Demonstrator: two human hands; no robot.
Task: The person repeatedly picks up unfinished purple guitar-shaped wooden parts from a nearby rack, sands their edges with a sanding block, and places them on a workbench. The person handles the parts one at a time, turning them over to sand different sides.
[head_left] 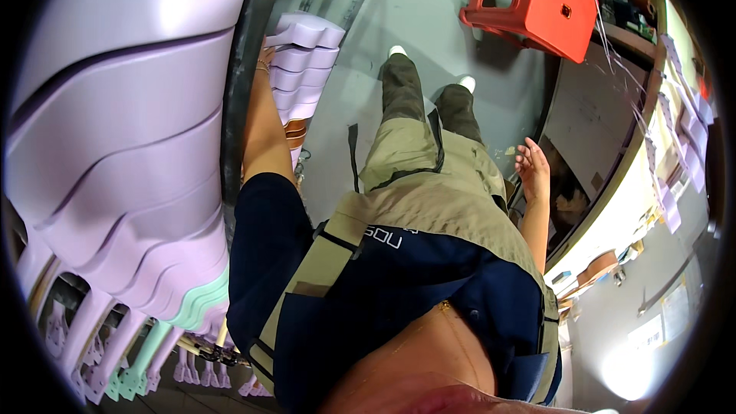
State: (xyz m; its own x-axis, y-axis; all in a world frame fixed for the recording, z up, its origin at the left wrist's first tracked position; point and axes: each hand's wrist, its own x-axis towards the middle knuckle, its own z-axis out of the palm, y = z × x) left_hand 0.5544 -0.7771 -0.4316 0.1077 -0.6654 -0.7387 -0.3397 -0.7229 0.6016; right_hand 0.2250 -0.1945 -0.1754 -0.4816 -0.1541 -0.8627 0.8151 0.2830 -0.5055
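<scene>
Along the left of the frame we see the largest things, a nested row of lilac chair shells, with mint-green shells low in the row. The person's dark shirt and khaki apron fill the middle, above a grey floor that spreads toward the top. A pale-topped bench curves down the right side, and at the upper right we find a red stool. A dark bar edges the big row; just right of it, at upper left of centre, stands a smaller stack of lilac pieces, brown ones showing near its lower end. Right of centre we make out the right hand, fingers loosely bent and slightly parted, near the bench. Smallest, the left hand is at the smaller stack's left edge, mostly hidden; we cannot tell whether its fingers grip or merely touch.
</scene>
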